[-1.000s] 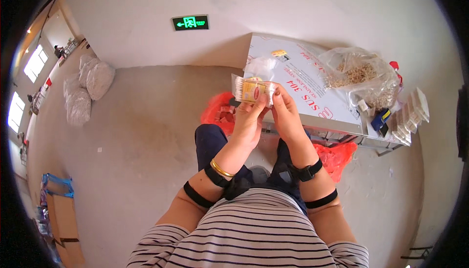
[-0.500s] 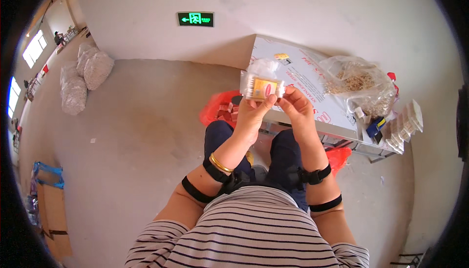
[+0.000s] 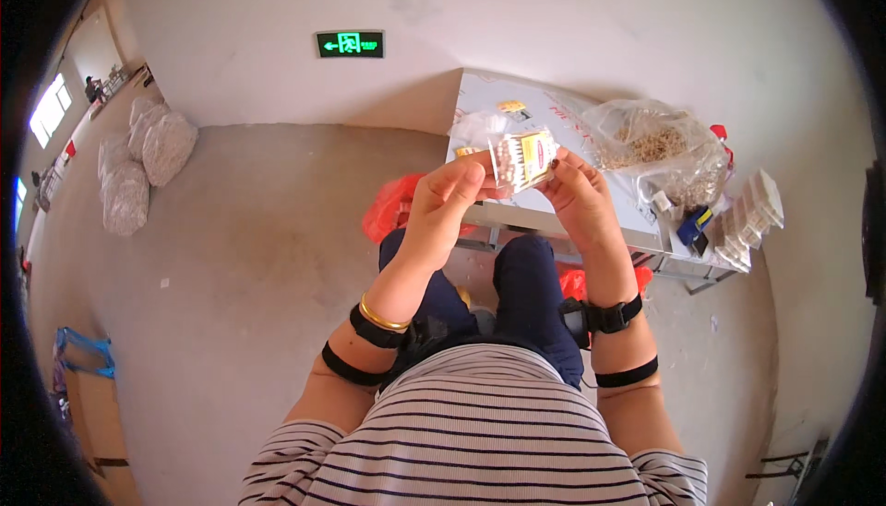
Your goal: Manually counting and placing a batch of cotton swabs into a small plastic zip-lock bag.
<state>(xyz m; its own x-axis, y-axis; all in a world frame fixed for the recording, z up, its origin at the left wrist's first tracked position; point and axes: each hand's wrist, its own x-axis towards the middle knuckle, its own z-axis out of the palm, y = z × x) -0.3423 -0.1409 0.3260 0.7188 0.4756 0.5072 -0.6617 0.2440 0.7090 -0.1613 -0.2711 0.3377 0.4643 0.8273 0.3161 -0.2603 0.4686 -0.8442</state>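
A small clear plastic packet of cotton swabs (image 3: pixel 524 161) with a yellow label is held up in front of me, tilted, above the near edge of the metal table (image 3: pixel 600 210). My right hand (image 3: pixel 580 194) is closed on its right end, pinching it between thumb and fingers. At the packet's left end, my left hand (image 3: pixel 448 202) has its fingers stretched out against or behind the clear plastic. Its thumb is lifted away from the packet, and the fingertips are partly hidden. Behind the packet lies whitish clear plastic (image 3: pixel 480 126) on the table.
On the table's right stand a large clear bag of loose swabs (image 3: pixel 655 144), a blue-and-yellow item (image 3: pixel 694 226) and stacked clear packs (image 3: pixel 752 220). A red bag (image 3: pixel 391 208) sits left of the table legs. Large stuffed bags (image 3: pixel 166 146) and a cardboard box (image 3: pixel 92 414) stand left.
The packet has turned and tilted, its swab tips now facing left and toward me. My left thumb has come off its front, and that hand has shifted left. My right hand keeps its pinch.
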